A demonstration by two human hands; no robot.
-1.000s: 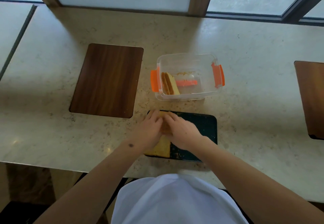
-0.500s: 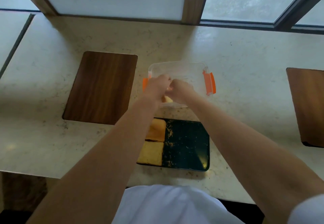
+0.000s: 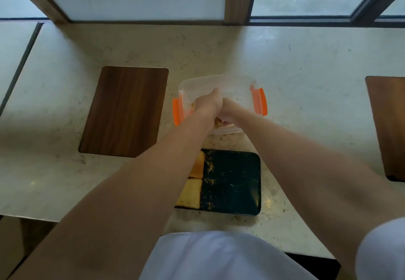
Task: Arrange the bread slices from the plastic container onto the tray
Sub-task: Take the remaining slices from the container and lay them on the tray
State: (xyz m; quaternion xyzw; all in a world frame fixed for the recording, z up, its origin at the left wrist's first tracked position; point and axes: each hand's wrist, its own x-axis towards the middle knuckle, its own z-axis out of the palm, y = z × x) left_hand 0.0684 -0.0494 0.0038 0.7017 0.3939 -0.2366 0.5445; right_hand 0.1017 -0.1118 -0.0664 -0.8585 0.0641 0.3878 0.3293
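A clear plastic container [image 3: 238,84] with orange latches stands on the counter beyond the tray. Both hands are inside it, pressed together: my left hand [image 3: 208,106] and my right hand [image 3: 228,113]. A bit of a bread slice [image 3: 218,123] shows under them near the container's front wall, and their fingers seem closed around it. Another scrap of bread [image 3: 192,106] shows at the container's left side. The black tray [image 3: 234,183] lies near the counter's front edge, with two bread slices [image 3: 192,194] side by side along its left edge, partly hidden by my left forearm.
A dark wooden board [image 3: 125,110] is set in the counter left of the container. Another wooden board [image 3: 388,126] sits at the far right. Crumbs dot the tray's bare right part. Window frames run along the back of the stone counter [image 3: 306,71].
Both hands left the tray, where two slices now lie, and reached forward into the container. In the last half second they barely moved.
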